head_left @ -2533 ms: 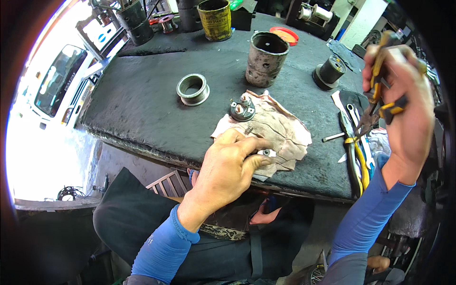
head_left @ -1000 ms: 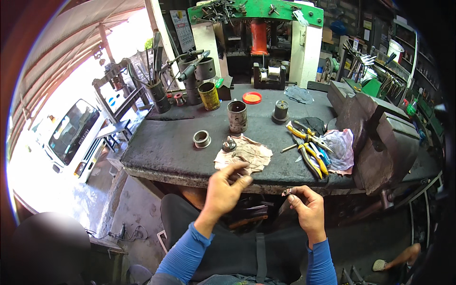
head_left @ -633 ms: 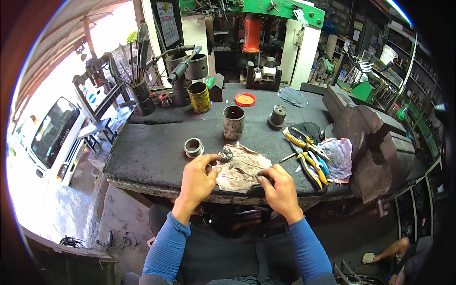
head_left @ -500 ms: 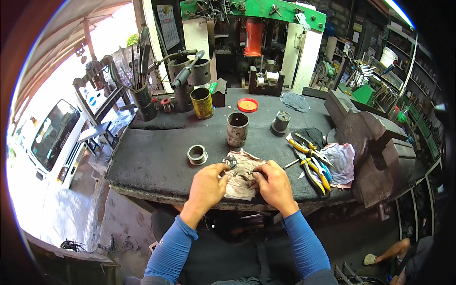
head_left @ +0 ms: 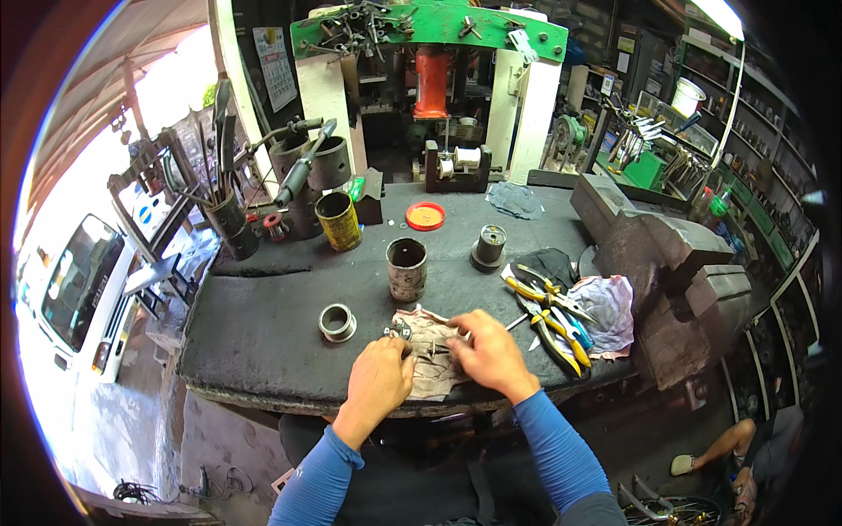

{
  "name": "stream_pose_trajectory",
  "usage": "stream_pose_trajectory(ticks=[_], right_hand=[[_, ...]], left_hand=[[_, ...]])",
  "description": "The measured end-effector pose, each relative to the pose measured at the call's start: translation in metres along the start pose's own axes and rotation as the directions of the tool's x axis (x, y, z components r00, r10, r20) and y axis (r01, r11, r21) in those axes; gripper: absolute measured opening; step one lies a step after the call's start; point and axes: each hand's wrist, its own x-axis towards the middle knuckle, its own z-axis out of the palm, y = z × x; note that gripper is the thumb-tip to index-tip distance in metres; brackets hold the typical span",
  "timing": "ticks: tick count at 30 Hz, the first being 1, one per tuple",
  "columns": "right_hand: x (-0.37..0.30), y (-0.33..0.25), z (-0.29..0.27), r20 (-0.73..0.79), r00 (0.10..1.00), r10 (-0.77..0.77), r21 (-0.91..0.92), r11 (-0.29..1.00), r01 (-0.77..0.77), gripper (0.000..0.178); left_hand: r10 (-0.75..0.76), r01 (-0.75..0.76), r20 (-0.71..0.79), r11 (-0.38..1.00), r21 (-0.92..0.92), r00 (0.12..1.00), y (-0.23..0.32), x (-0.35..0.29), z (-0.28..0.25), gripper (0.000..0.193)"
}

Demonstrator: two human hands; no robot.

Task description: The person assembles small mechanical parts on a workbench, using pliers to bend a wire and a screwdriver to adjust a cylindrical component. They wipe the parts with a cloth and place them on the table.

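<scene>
My left hand (head_left: 379, 379) is closed at the left edge of a crumpled beige rag (head_left: 427, 386), its fingers on a small dark metal part (head_left: 400, 330). Over the rag's right side, my right hand (head_left: 493, 352) has its fingers curled and brought together; whatever they hold is too small to make out. A tiny metal piece (head_left: 432, 349) lies on the cloth between both hands. Just beyond the rag stands a worn metal cylinder (head_left: 407, 276), open at the top. A short flanged metal ring (head_left: 337, 323) sits to the left.
Several yellow-handled pliers (head_left: 561, 337) lie by a pale cloth (head_left: 607, 307) on the right, beside a heavy vise (head_left: 667, 272). A capped metal cylinder (head_left: 489, 248), red lid (head_left: 425, 216) and yellow can (head_left: 338, 223) stand farther back on the dark workbench (head_left: 254, 324). Behind rises a green-topped press (head_left: 430, 26).
The whole view has shifted, so the bench sits lower and further left. My right hand has turned more palm-down over the rag, and my left hand stays by the dark part.
</scene>
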Motion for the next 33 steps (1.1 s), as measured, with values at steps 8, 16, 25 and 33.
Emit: stream_pose_trajectory(ticks=[8, 16, 25, 33], right_hand=[[0.109, 0.099, -0.03, -0.562, 0.827, 0.036, -0.27, 0.937, -0.224, 0.067], [0.148, 0.1, -0.051, -0.25, 0.95, 0.188, -0.251, 0.935, -0.251, 0.065], [0.1, 0.056, -0.078, 0.365, 0.928, -0.075, -0.129, 0.983, 0.13, 0.07], [0.089, 0.054, -0.086, 0.477, 0.856, -0.201, 0.016, 0.975, 0.22, 0.065]], left_hand=[[0.02, -0.017, -0.038, 0.996, 0.091, 0.999, 0.012, -0.008, 0.004, 0.019], [0.035, -0.035, 0.005, 0.996, 0.087, 0.999, 0.007, -0.006, -0.002, 0.018], [0.031, -0.03, -0.043, 0.999, 0.012, 0.999, 0.003, -0.007, -0.004, 0.015], [-0.002, -0.004, -0.142, 0.999, -0.041, 0.99, 0.007, -0.01, -0.003, 0.013]])
